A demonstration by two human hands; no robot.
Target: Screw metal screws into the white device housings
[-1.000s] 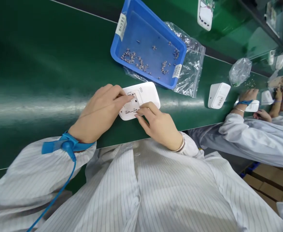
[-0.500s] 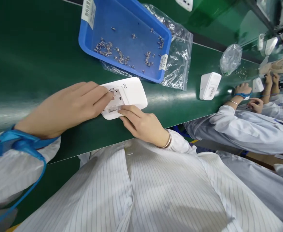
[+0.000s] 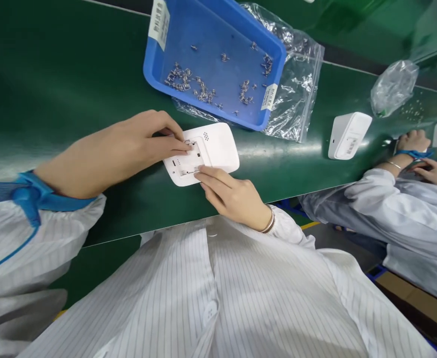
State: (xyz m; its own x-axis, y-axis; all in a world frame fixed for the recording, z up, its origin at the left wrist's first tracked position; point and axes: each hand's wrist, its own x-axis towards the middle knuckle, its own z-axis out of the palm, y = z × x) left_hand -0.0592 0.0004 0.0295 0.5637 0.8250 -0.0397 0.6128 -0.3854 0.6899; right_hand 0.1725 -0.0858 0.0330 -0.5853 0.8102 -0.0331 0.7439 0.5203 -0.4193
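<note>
A white plastic device housing (image 3: 221,144) lies on the green bench with its open battery compartment (image 3: 192,160) facing up. Metal contacts show along two sides of that compartment. My left hand (image 3: 140,144) reaches over its far side, thumb and fingers pinched at a small metal battery contact, mostly covered by the fingertips. From the near side my right hand (image 3: 235,196) grips the housing's edge, its fingertips at the compartment's lower contacts. Beyond the housing stands a blue tray (image 3: 214,112) holding many loose metal battery contacts (image 3: 203,94).
Under and beside the tray lies a clear zip bag (image 3: 296,94). Another white device (image 3: 350,135) stands to the right, near a crumpled clear bag (image 3: 393,87) and scattered small parts (image 3: 412,110). A co-worker's hands (image 3: 414,141) are farther right. A blue wrist strap (image 3: 54,194) circles my left wrist.
The view has shifted, so the bench items appear farther right. My left fingers have drawn back slightly and bent into a pinch, uncovering more of the compartment. My right hand keeps its hold.
</note>
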